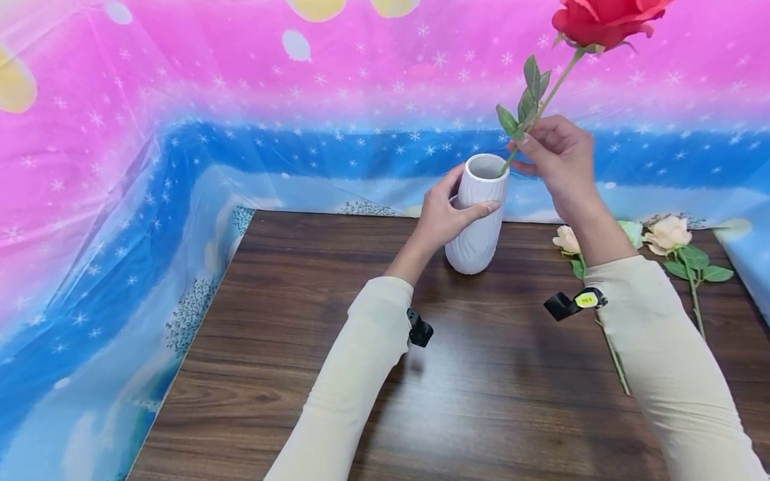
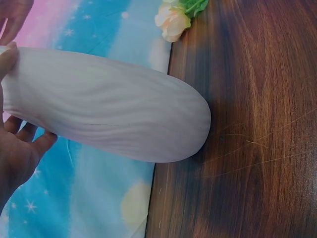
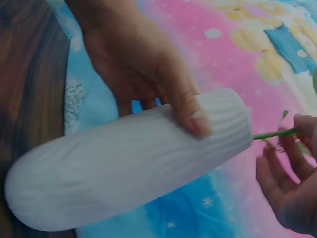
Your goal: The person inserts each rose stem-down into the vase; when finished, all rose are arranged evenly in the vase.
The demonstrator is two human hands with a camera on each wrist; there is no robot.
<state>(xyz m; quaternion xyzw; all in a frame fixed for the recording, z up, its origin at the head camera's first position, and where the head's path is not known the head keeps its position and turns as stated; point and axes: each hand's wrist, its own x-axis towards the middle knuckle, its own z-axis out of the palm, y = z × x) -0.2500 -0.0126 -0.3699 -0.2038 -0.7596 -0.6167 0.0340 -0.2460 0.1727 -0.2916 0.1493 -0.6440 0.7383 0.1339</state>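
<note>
A white vase with wavy ridges [image 1: 472, 234] is at the far side of the table, its mouth upward. My left hand [image 1: 442, 210] grips it near the top, thumb across the near side and fingers around the left and back. Between thumb and fingers, my right hand [image 1: 562, 157] pinches the green stem of a red rose [image 1: 607, 23] just above the rim. The stem's lower end passes into the mouth, and the bloom leans up to the right, partly cut off by the head view. In the right wrist view, the stem [image 3: 270, 134] enters the vase [image 3: 133, 163].
On the table's right side lie a small cream rose [image 1: 567, 239], a larger cream rose [image 1: 668, 234] and a pale green flower [image 1: 631, 232], partly behind my right forearm. The dark wooden table [image 1: 271, 347] meets a pink and blue patterned cloth [image 1: 252, 147] at its back and left edges.
</note>
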